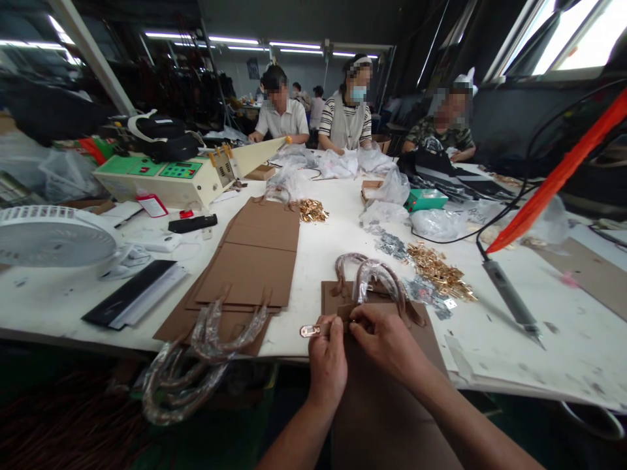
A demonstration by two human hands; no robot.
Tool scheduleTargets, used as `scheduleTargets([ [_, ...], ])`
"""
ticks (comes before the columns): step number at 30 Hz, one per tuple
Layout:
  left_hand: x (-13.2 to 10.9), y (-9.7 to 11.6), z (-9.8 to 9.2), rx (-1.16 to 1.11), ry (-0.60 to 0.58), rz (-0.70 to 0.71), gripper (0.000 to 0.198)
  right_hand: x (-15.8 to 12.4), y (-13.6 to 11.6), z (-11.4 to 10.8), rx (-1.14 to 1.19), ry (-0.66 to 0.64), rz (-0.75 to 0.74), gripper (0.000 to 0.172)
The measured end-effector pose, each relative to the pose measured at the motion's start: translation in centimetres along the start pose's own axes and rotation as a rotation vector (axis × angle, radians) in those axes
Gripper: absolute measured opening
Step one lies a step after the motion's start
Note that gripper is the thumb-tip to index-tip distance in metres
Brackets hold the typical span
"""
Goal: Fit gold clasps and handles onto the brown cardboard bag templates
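Observation:
My left hand (327, 362) is closed on a brown strap, whose end with a gold-coloured metal clasp plate (309, 331) sticks out to the left of my thumb. Close beside it, my right hand (386, 339) pinches at the other part of the strap; anything small between those fingertips is hidden. Both hands are over a brown bag panel (428, 336) that hangs over the table's front edge. Behind my fingers, plastic-wrapped bag handles (379, 271) rise from the panel.
Left lies a stack of brown bag panels (259, 261) with wrapped handles (210, 339). Gold metal pieces (438, 271) and silver plates (392, 245) are heaped to the right. An electric screwdriver (509, 294) hangs at right. A fan (53, 238) stands left; several people sit or stand beyond.

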State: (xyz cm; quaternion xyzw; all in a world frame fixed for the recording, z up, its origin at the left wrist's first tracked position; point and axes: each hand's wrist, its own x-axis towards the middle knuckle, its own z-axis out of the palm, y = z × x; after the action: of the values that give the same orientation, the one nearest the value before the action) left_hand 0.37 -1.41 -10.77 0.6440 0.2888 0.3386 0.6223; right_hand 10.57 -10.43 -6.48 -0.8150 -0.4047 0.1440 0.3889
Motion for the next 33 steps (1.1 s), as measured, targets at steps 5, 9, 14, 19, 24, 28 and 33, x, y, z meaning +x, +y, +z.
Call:
scheduleTargets([
  [5,-0.1,-0.2,0.0,0.074,0.012,0.077,0.029,0.3,-0.1,0.1,0.102,0.013,0.009,0.011],
  [9,0.3,0.2,0.0,0.131,0.03,0.162,0.027,1.1,-0.3,0.2,0.309,-0.009,0.058,0.009],
  [14,1.0,-0.1,-0.5,0.109,0.01,0.118,0.029,1.9,0.5,1.4,0.514,0.08,0.158,0.013],
  [19,2.5,-1.0,-0.9,-0.009,0.023,-0.032,0.035,2.7,0.5,2.4,0.51,0.097,0.086,0.008],
  [24,4.7,-1.5,-1.2,-0.264,0.017,-0.349,0.051,3.2,1.1,-1.3,0.313,0.19,-0.063,0.009],
  [28,5.7,-1.2,-1.9,-0.244,-0.024,-0.426,0.057,5.7,6.3,-7.7,-0.107,0.354,0.12,0.022],
  [33,6.3,-0.7,-2.4,-0.133,-0.033,-0.356,0.064,11.4,14.0,-13.0,-0.453,0.299,0.282,0.026],
])
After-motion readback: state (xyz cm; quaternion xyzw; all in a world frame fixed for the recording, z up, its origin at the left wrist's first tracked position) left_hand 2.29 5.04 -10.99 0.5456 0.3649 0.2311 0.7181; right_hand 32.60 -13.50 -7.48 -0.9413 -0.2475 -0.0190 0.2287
